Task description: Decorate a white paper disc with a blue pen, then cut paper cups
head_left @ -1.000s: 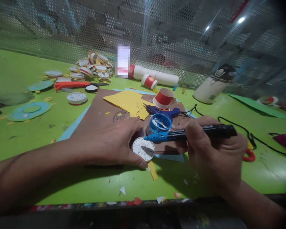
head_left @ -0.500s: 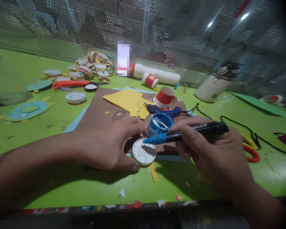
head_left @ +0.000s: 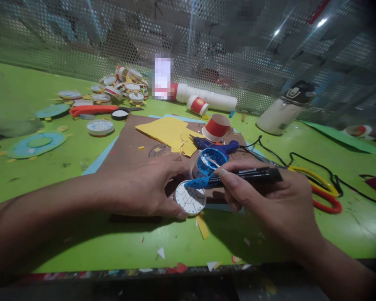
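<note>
My left hand (head_left: 144,188) rests on the green table and pinches the rim of a small white disc (head_left: 190,198) with a drawn grid and a blue dotted edge. My right hand (head_left: 269,200) grips a black marker-like tool (head_left: 253,175) whose blue-smeared tip (head_left: 198,183) lies over the disc's upper edge. Just behind the tip stands a small pot of blue paint (head_left: 210,162). Both hands' fingers are closed around what they hold.
A brown sheet (head_left: 131,146), yellow paper (head_left: 169,131), a red paper cup (head_left: 217,127) and a blue glue gun (head_left: 219,147) lie behind. Red-and-yellow scissors (head_left: 324,194) and black cable sit right. More discs are piled far left (head_left: 122,90). A white bottle (head_left: 282,113) stands by the mesh wall.
My right hand has slid left along the marker and brought its tip down onto the disc. The left hand has kept its hold, turning the disc slightly.
</note>
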Demonstrator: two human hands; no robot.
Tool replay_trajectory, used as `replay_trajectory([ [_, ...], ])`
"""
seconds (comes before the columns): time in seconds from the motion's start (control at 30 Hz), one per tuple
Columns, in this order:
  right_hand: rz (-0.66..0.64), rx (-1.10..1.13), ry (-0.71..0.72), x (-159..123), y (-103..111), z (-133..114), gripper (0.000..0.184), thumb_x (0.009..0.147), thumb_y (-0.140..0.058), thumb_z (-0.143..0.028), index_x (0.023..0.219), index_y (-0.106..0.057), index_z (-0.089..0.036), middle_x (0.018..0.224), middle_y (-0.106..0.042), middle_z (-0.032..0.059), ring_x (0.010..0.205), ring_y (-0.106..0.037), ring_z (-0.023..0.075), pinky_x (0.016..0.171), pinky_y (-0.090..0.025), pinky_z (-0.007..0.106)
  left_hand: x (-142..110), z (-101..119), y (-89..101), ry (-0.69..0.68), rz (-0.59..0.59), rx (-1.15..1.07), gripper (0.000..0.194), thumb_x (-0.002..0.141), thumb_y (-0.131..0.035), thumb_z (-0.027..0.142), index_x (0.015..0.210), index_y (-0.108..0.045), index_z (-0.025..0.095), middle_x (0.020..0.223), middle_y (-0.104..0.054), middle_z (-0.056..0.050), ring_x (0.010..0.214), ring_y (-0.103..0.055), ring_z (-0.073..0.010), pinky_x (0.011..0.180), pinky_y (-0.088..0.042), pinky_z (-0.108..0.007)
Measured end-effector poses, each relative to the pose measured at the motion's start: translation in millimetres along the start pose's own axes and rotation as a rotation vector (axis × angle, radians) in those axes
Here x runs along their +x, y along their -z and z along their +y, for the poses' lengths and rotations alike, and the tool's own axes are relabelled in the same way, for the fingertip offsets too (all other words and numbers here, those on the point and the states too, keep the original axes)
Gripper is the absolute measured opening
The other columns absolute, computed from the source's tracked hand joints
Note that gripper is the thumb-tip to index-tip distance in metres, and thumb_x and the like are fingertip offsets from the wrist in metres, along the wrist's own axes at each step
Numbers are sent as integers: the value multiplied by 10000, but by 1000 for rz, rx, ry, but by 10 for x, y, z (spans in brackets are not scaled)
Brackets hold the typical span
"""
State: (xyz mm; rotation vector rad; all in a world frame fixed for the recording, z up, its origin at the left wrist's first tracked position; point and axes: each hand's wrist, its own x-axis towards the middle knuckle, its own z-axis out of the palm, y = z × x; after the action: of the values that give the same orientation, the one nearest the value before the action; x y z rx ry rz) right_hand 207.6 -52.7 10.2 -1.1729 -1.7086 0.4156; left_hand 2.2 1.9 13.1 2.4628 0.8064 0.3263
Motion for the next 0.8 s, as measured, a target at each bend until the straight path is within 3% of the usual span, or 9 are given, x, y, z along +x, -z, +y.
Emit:
replay_trajectory([
  [0.3,-5,-15,57,-7,-5,28,64,807,-728,-252,771,-722,-199,449,-542,-92,405,-522,59,440,-468,157,-11,18,17,19,-8,9,371,723,-735,355,1070,-632,270,1004,-603,16,901,-519,-191,791,-375,-289],
  [0.47,-35,-32,87,-9,-8,46,83,827,-710,-264,770,-714,-205,485,-558,-76,420,-537,90,435,-480,218,-10,26,13,19,3,-2,348,715,-739,338,1036,-628,263,970,-589,22,870,-513,-181,757,-374,-274],
  [0.6,-53,-60,136,-8,0,9,95,836,-705,-267,781,-706,-190,566,-639,-57,468,-578,91,543,-525,241,2,35,9,38,3,-1,305,707,-736,342,978,-637,244,888,-583,29,768,-505,-159,677,-373,-259],
  [0.8,-134,-153,235,5,18,-105,62,818,-714,-198,782,-711,-148,634,-730,-11,527,-646,99,516,-495,205,3,30,0,93,-12,-9,277,697,-727,359,922,-631,228,826,-566,27,716,-505,-156,623,-374,-256],
])
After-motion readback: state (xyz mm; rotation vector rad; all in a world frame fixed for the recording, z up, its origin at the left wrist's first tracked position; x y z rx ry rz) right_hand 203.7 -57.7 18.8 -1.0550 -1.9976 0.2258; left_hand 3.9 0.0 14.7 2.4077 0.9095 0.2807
